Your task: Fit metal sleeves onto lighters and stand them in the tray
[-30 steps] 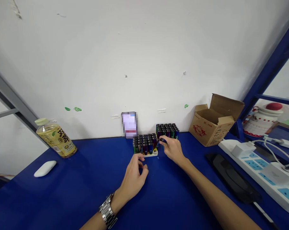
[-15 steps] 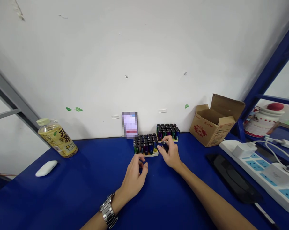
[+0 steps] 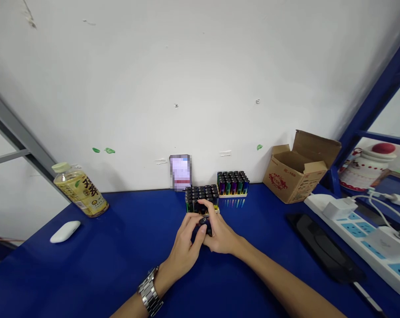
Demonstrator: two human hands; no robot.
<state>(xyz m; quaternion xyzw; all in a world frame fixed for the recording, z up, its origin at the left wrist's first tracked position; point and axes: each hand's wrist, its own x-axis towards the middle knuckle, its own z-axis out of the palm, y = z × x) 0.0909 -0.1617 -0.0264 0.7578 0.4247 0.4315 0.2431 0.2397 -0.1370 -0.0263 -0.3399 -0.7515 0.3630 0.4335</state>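
Observation:
A dark lighter (image 3: pixel 204 220), black on top, is between my two hands in front of the nearer tray. My left hand (image 3: pixel 186 240), with a metal watch (image 3: pixel 150 292) at its wrist, closes on it with the thumb against its side. My right hand (image 3: pixel 221 234) grips it from the right, its index finger arched over the top; the fingers hide most of the body. Just behind them stands a tray of upright black-topped lighters (image 3: pixel 201 193), its front partly covered by my right hand. Yellow shows at this tray's right front corner. Another tray of shiny coloured lighters (image 3: pixel 233 186) stands behind, to the right.
A phone (image 3: pixel 180 173) with a lit, blurred screen leans on the wall. The drink bottle (image 3: pixel 82 192) and a white case (image 3: pixel 65 232) are at left. To the right are an open cardboard box (image 3: pixel 288 179), a black phone-like slab (image 3: pixel 326 247) and a power strip (image 3: pixel 362 234) with chargers.
My right hand has moved left and down from beside the trays, bringing the lighter to my left hand. My left hand's fingers have closed onto it. Both trays stay in place.

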